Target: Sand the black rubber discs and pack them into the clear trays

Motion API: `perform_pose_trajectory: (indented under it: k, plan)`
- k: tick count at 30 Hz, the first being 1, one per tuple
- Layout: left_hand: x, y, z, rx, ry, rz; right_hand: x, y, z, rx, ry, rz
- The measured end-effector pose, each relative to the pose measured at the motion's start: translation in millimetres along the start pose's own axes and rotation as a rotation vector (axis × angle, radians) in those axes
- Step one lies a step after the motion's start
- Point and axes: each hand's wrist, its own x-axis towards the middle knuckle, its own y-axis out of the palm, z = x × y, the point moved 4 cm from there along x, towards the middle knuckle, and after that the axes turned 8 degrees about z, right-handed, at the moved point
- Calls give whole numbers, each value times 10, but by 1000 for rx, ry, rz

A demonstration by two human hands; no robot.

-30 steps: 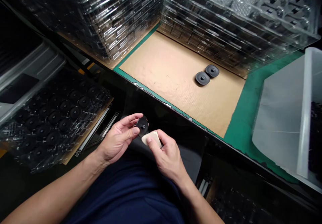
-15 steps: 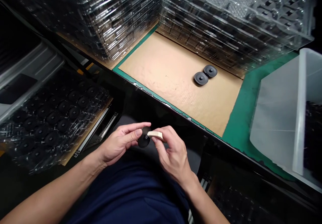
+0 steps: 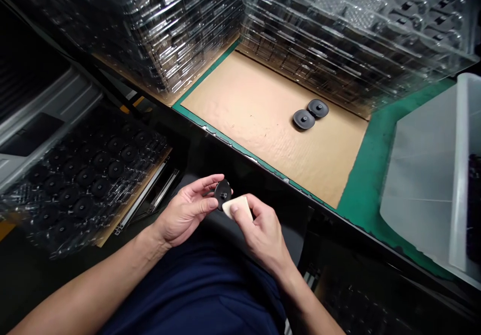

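Observation:
Between thumb and fingers, my left hand (image 3: 188, 209) grips a black round plastic cap (image 3: 222, 194) by its edge, its face with a small central stem turned toward my right side. My right hand (image 3: 263, 224) pinches a cream-coloured flat pad (image 3: 237, 208), thumb on top. The pad's left tip is at the lower rim of the cap; whether they touch I cannot tell. Two similar black caps, a nearer one (image 3: 303, 119) and a farther one (image 3: 317, 108), lie side by side on the brown cardboard sheet (image 3: 255, 114), stems up.
Tall stacks of clear plastic trays, one at left (image 3: 188, 34) and one at right (image 3: 319, 49), border the cardboard. A translucent bin (image 3: 421, 174) stands on the green tabletop (image 3: 361, 199). Lower left, a clear tray (image 3: 71, 194) holds several black caps. The table's front edge (image 3: 248, 157) is chipped.
My left hand has turned the cap's face more into view and lifted it slightly. In my right hand the pad has rotated from edge-on to showing its broad side, and dropped lower on the cap.

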Motion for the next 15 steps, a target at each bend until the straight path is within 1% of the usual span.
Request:
perform_pose_trajectory:
  k: [1,2,3,6,9,11,13,15]
  plan:
    - [8,3,-12,38,33,-4,0,41,3,88,58,44]
    - [12,10,-22,69,59,-4,0,65,34,152,80,58]
    - [12,20,-34,92,76,-3,3,68,86,183,71,40]
    - [-10,63,-103,109,135,-1,16,30,263,147,-50,-34]
    - [-47,88,-186,84,179,4,34,-9,317,2,-151,-66]
    - [-64,71,-204,79,156,21,48,-35,284,-115,-191,-111]
    - [-74,27,-182,87,90,44,57,-48,247,-214,-234,-146]
    - [-84,-31,-144,95,14,64,57,-38,231,-295,-282,-143]
